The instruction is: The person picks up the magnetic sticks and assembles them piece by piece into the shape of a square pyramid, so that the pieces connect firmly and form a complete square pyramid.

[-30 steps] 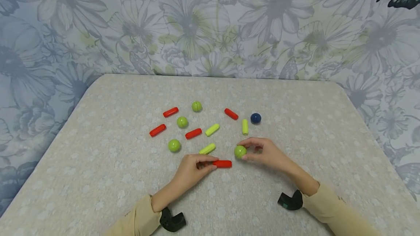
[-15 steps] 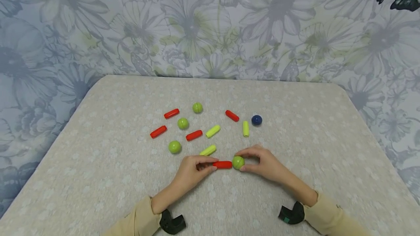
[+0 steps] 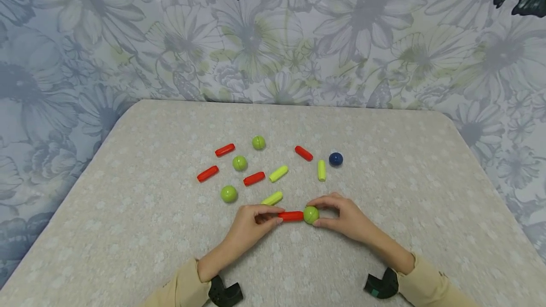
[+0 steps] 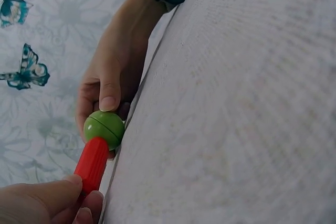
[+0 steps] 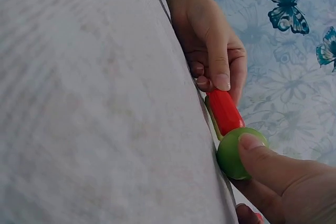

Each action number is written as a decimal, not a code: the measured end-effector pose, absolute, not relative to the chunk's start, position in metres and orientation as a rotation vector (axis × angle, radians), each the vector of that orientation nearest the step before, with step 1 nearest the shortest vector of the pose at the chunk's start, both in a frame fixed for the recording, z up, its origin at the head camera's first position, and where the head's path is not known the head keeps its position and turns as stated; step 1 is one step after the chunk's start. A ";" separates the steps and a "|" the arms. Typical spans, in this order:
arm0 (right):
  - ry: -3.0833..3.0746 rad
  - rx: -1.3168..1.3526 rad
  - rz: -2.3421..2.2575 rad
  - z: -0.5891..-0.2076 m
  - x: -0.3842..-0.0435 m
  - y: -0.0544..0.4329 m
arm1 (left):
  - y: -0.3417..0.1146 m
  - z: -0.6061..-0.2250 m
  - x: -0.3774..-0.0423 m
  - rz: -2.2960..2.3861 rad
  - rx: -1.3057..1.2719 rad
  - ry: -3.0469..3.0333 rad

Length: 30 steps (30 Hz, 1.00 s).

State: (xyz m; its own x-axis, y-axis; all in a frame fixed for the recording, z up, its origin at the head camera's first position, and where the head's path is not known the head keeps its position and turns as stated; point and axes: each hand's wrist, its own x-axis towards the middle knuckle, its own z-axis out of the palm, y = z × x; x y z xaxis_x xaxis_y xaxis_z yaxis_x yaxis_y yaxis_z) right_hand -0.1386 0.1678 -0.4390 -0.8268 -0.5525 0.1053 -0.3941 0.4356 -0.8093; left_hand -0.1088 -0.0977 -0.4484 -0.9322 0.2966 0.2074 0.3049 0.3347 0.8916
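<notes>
My left hand point(image 3: 250, 225) pinches the left end of a red rod point(image 3: 292, 216) between thumb and fingers, low over the table. On the rod's right end sits a green ball point(image 3: 311, 215), pinched by the thumb and fingers of my right hand point(image 3: 347, 217). In the left wrist view the red rod point(image 4: 93, 164) has ridged sides and meets the green ball point(image 4: 105, 128), which has a groove around it. The right wrist view shows the right thumb pressed on the ball point(image 5: 233, 155). Just behind the left fingertips lies a yellow-green rod point(image 3: 273, 198).
Several more red rods point(image 3: 254, 178) and yellow-green rods point(image 3: 279, 173) lie farther back on the cloth-covered table point(image 3: 149, 155). Loose green balls point(image 3: 229, 194) are at the left, and a dark blue ball point(image 3: 335, 159) rests back right. A flowered wall point(image 3: 273, 37) stands behind the table.
My right hand has brought the green ball down and toward the near side, against the red rod's right end. The left hand has kept its grip on the rod, nearly in place.
</notes>
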 end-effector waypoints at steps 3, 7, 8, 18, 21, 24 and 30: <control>2.483 -0.846 -1.376 -0.442 -0.138 0.170 | -0.097 -0.448 -0.109 -1.748 -0.568 -2.546; 2.458 -0.851 -1.417 -0.444 -0.140 0.173 | -0.097 -0.441 -0.108 -1.808 -0.548 -2.517; 2.452 -0.849 -1.426 -0.445 -0.140 0.173 | -0.097 -0.436 -0.107 -1.829 -0.547 -2.507; 2.389 -0.816 -1.479 -0.446 -0.141 0.172 | -0.155 -0.407 -0.126 -1.730 -0.563 -2.363; 2.393 -0.804 -1.484 -0.445 -0.141 0.171 | -0.182 -0.404 -0.135 -1.646 -0.514 -2.471; 2.393 -0.804 -1.490 -0.444 -0.141 0.171 | -0.199 -0.405 -0.138 -1.543 -0.545 -2.674; 2.400 -0.812 -1.496 -0.446 -0.142 0.171 | -0.203 -0.415 -0.139 -1.372 -0.673 -2.840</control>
